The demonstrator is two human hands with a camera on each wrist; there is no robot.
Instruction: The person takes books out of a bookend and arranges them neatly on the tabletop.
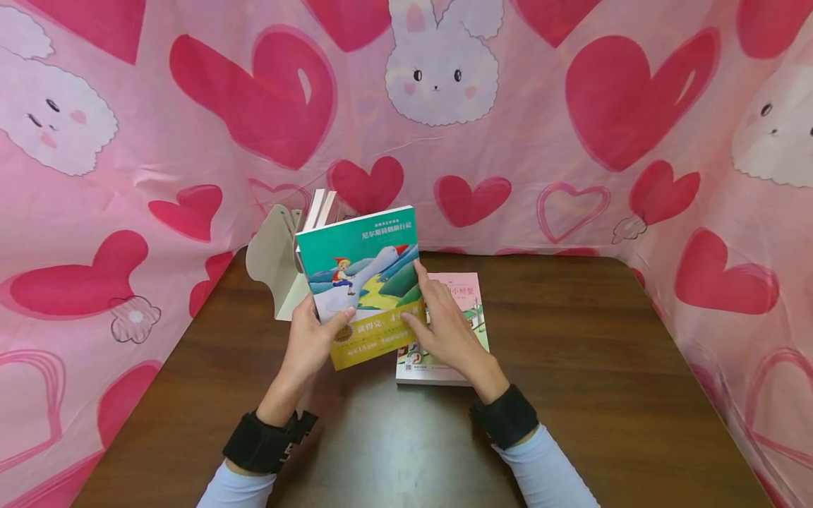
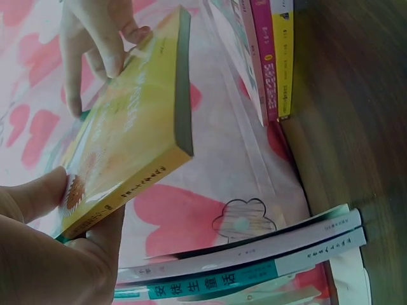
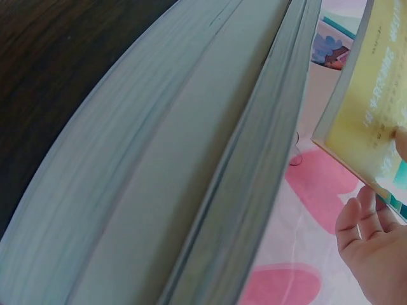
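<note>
Both hands were on the green-covered book (image 1: 358, 282), held up off the dark wooden table (image 1: 603, 395) with its front cover tilted toward the head camera. The left hand (image 1: 311, 342) gripped the lower left corner, thumb laid across the yellow band on the cover and the other fingers curled behind the back, so the book sat right in the crook of that hand. The left wrist view confirmed it: the thumb (image 2: 35, 194) pressed on the yellow band near the spine, palm beneath. The right hand (image 1: 444, 328) came in from the other side, its fingers (image 1: 427, 282) running up the book's right edge and the thumb resting on the yellow band near the bottom; a grasp there too, pinching the fore edge. In the right wrist view only the left hand's palm showed, low at the right under the yellow cover, while a big blurred block of page edges filled the foreground. Directly beneath the right hand, a pink-covered book (image 1: 466, 289) lay flat on the table, stacked on at least one more. Behind the held book, at the table's far left, a cream bookend (image 1: 269, 257) stood with several books (image 1: 320, 208) upright against it. Pink cloth with hearts and bunnies (image 1: 444, 70) hung all round the table.
</note>
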